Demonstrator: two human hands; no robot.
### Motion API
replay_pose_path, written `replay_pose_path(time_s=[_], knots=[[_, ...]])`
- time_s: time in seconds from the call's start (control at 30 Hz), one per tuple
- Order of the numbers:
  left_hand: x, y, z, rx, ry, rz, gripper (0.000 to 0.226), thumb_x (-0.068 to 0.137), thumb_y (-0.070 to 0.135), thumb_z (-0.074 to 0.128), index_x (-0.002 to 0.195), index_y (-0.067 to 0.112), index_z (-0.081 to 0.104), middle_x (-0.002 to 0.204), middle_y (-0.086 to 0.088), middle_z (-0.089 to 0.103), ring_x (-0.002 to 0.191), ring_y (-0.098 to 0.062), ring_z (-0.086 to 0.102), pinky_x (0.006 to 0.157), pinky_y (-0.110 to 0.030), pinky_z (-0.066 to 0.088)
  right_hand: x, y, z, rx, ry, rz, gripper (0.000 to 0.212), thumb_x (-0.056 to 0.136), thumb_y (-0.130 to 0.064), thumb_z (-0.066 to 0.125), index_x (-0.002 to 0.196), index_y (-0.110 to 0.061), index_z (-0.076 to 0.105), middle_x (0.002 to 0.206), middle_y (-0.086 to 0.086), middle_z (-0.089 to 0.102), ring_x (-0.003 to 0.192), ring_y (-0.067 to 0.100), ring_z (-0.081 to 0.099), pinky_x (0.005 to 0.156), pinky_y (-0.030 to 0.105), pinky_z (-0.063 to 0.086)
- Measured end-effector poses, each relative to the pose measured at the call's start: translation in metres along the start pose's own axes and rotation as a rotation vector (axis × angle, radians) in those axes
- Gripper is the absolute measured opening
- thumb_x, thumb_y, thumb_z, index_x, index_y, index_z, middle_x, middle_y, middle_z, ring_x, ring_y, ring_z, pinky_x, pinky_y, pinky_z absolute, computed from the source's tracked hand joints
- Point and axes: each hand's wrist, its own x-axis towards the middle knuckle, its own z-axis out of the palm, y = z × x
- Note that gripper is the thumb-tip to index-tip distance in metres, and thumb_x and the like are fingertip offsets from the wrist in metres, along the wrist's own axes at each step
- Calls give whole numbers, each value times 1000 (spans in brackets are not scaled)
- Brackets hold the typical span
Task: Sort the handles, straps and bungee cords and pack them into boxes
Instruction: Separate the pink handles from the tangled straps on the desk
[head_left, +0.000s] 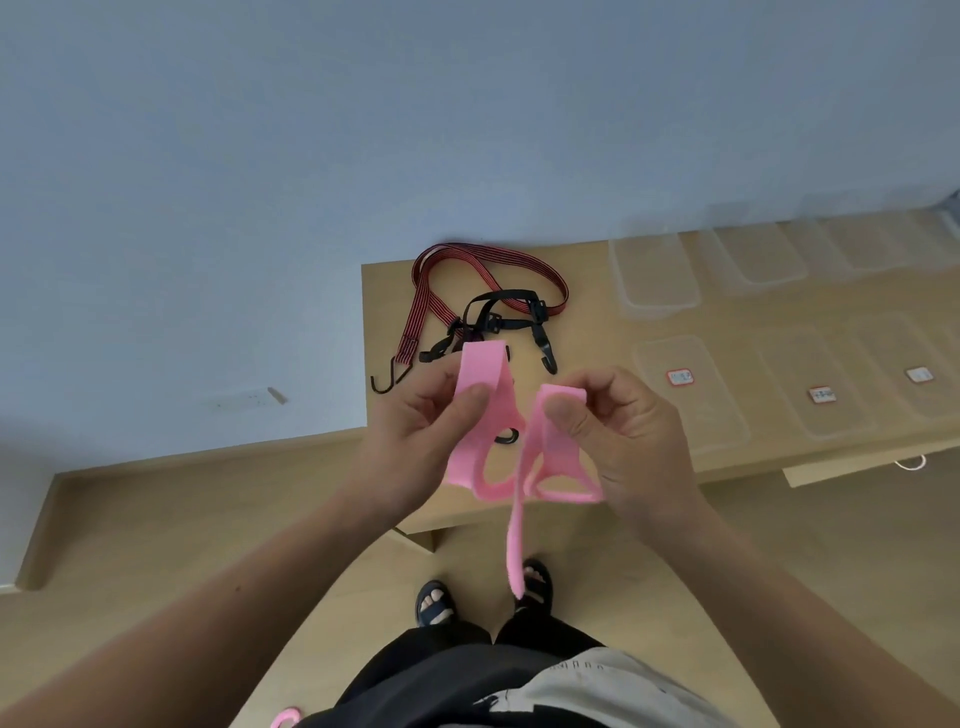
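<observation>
I hold a pink strap (519, 467) up in front of me, above the near edge of the wooden table (597, 322). My left hand (415, 431) pinches one folded end between thumb and fingers. My right hand (623, 431) pinches the other folded end. The strap hangs in loops between the hands, and one loose tail drops toward my feet. On the table behind it lie a red-and-black striped bungee cord (467, 280) with a metal hook and a black strap with plastic buckles (498, 322).
Several clear plastic boxes (654, 275) stand along the table's back right. Clear lids with small labels (680, 377) lie in front of them. A pink ring-shaped piece (284, 718) shows at the bottom left. The blue wall lies to the left.
</observation>
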Motion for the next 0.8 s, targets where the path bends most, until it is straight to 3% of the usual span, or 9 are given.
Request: replay_pose_path(time_s=[0.17, 0.3, 0.47, 0.67, 0.73, 0.8], knots=[[-5, 0, -4, 45, -10, -23, 24, 93, 23, 55, 104, 33, 74, 93, 4, 72, 85, -9, 66, 72, -20, 50, -6, -5, 2, 0, 83, -28, 7, 77, -36, 69, 84, -38, 71, 81, -13, 70, 69, 1, 64, 58, 17, 52], [-7, -5, -1, 40, -11, -29, 18, 92, 21, 58, 100, 15, 73, 89, -11, 67, 86, -19, 60, 77, -37, 48, -11, -6, 5, 49, 115, -27, 10, 76, -33, 70, 84, -37, 73, 83, -13, 71, 72, 2, 64, 60, 16, 51], [-6, -4, 3, 29, -114, -45, 25, 89, 23, 57, 105, 13, 73, 99, -9, 61, 86, -15, 57, 73, -21, 48, -16, -6, 3, 60, 90, 43, 20, 72, -32, 74, 91, -28, 73, 86, -6, 72, 75, 7, 66, 64, 20, 55], [3, -11, 7, -86, -182, -199, 24, 92, 34, 54, 106, 33, 73, 113, -18, 58, 87, -29, 63, 73, -42, 59, -12, -8, -11, 104, 93, 78, 25, 63, -41, 78, 86, -30, 75, 83, -5, 73, 74, 9, 66, 66, 20, 55], [4, -17, 13, -101, -280, -233, 30, 92, 37, 53, 117, 30, 67, 112, -19, 61, 93, -39, 62, 81, -57, 55, -8, -7, -14, 123, 104, 105, 27, 61, -43, 79, 86, -32, 75, 85, -5, 73, 76, 10, 66, 69, 25, 57], [5, -21, 23, -143, -363, -260, 36, 93, 39, 54, 125, 26, 63, 113, -14, 66, 101, -37, 63, 86, -54, 55, -2, -4, -17, 130, 162, 132, 28, 60, -42, 80, 85, -30, 74, 87, -4, 74, 79, 13, 67, 73, 30, 58]])
